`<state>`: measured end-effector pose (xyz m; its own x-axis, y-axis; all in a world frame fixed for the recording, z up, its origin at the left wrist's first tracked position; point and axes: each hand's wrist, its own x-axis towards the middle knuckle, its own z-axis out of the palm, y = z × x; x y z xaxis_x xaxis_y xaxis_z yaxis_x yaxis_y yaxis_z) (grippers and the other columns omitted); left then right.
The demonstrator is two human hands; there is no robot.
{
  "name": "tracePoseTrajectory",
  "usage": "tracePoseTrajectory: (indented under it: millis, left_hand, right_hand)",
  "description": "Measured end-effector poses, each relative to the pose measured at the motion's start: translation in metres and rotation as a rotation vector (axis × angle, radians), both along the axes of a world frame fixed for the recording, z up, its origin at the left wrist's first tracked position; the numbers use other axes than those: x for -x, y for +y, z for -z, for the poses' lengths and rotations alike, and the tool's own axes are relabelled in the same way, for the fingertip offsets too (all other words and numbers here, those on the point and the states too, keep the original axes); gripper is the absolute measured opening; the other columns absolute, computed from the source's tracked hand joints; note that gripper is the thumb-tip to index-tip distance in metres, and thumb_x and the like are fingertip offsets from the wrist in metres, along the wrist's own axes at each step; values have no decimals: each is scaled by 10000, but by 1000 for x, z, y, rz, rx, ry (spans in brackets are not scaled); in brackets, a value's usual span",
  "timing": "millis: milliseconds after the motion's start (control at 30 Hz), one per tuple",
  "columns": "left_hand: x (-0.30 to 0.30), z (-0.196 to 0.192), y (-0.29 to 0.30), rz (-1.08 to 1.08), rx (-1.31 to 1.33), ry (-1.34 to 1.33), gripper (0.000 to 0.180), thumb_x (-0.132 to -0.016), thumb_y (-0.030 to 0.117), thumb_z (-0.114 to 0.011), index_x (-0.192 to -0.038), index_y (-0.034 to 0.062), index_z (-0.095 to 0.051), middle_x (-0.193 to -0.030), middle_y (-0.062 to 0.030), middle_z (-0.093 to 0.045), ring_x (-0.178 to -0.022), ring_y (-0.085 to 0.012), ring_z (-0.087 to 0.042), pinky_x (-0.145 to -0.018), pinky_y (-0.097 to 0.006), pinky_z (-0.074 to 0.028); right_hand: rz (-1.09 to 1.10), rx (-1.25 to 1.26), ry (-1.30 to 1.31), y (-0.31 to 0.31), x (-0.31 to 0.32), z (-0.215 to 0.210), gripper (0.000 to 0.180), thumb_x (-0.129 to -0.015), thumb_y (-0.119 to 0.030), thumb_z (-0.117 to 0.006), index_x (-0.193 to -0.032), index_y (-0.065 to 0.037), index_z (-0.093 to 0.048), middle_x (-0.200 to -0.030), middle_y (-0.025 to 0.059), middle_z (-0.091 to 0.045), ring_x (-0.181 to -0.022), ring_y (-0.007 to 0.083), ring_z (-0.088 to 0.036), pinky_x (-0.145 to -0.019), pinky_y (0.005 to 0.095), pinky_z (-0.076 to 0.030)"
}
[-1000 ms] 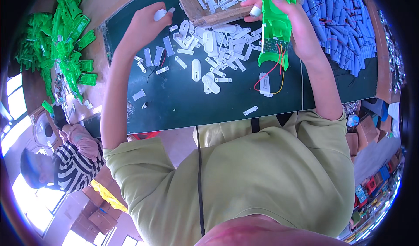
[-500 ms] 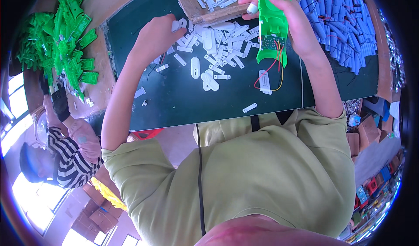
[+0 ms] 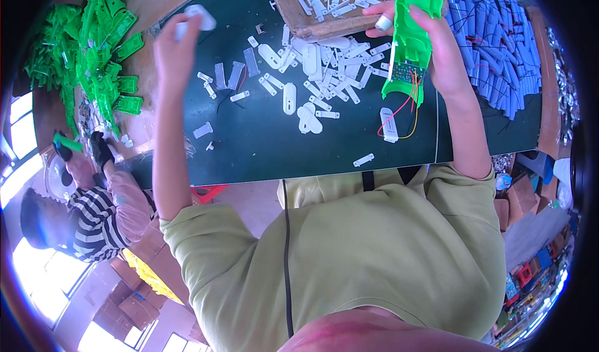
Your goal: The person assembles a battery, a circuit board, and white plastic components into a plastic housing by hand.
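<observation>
Left hand [image 3: 175,46] raised left of the heap of white plastic pieces [image 3: 324,71], fingers pinching one small white piece [image 3: 201,16] above the dark green mat [image 3: 262,146]. Right hand [image 3: 437,46] right of that heap, clenched around a green plastic shell [image 3: 413,34] with red and yellow wires [image 3: 409,112] trailing down to a small white part [image 3: 388,116] on the mat. Blue cylinders [image 3: 499,46] piled further right.

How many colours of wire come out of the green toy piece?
2: a red wire and a yellow wire, both looping from the green plastic shell in the right hand down to a small white part on the dark mat. More may hide inside.
</observation>
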<state>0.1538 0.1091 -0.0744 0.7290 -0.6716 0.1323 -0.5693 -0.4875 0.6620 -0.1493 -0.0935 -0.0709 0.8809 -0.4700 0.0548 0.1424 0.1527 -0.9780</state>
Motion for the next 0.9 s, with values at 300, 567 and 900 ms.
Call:
tracePoseTrajectory:
  millis: [300, 567, 900]
  left_hand:
    - [-254, -37, 259, -447, -461, -949, 522, -867, 500, -473, -1130, 67, -598, -964, -183, -650, -871, -340, -630, -794, -416, -483]
    - [-255, -52, 229, -545, -756, -1269, 720, -812, 520, -536, -1346, 74, -348, -1280, -216, -456, -1148, -353, -481, -893, -450, -415]
    - [57, 2, 7, 738, -196, -363, 258, -800, 45, -605, -1055, 82, -601, -1068, -71, -595, -936, -251, -572, -799, -310, -476]
  right_hand:
    - [-29, -176, -47, -16, 2, -18, 428, -914, -325, -342, -936, 42, -561, -1125, 259, -549, -908, 353, -607, -902, 458, -434]
    - [207, -196, -17, -9, -13, -22, 507, -904, -351, -338, -903, 94, -579, -966, 250, -597, -821, 333, -608, -784, 457, -509]
    - [138, -223, -40, -11, -12, -14, 459, -906, -325, -351, -886, 71, -583, -954, 219, -604, -829, 310, -611, -800, 433, -509]
